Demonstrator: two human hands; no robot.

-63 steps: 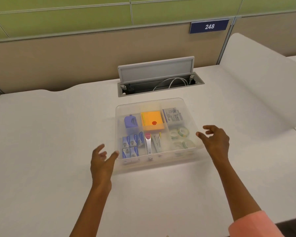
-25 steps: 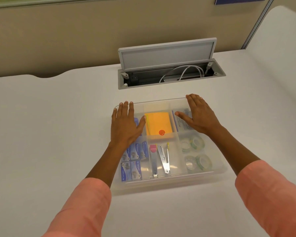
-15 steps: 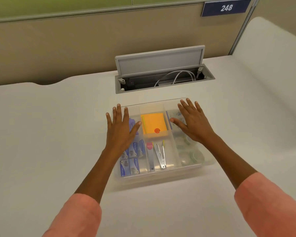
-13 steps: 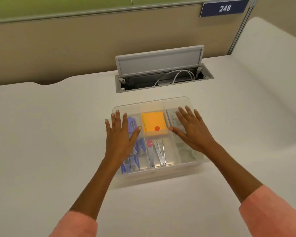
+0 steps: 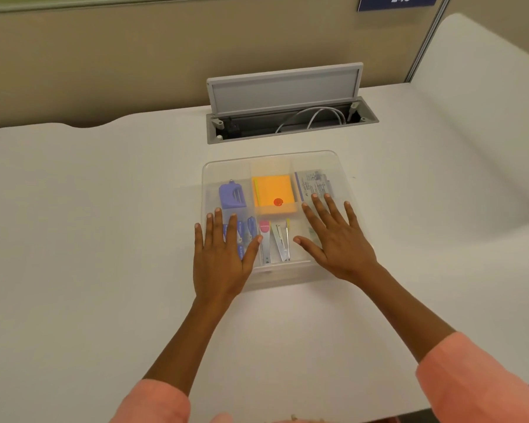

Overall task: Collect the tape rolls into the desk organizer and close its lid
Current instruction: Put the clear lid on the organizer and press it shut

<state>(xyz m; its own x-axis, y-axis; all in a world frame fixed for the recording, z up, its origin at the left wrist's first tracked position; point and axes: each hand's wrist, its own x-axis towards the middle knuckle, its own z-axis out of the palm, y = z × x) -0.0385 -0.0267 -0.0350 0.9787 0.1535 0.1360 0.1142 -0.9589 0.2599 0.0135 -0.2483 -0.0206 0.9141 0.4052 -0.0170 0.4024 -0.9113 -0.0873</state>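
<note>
**Two flat palms on the organizer lid**

Two hands are down on the clear desk organizer [image 5: 275,166], and its lid lies across the top. The left hand [image 5: 222,254] lies flat over the near-left corner, fingers spread, grip apart, nothing held. The right hand [image 5: 338,242] lies flat over the near-right part, fingers fanned, grip also apart and empty. The tape rolls are hidden under the right palm, so their spot in the organizer cannot be told. Showing through the lid: an orange sticky-note pad [image 5: 274,193] in the far middle compartment, a purple item [image 5: 232,195] far left, a printed box [image 5: 313,184] far right, and staple removers [image 5: 275,242] between the two thumbs. The organizer sits mid-bench, its far edge near the open cable hatch [image 5: 287,117] but apart from it. The white bench [image 5: 89,224] lies bare and wide to the left, and to the right up to its curved edge. Coral sleeves [image 5: 471,383] frame the near edge.
</note>
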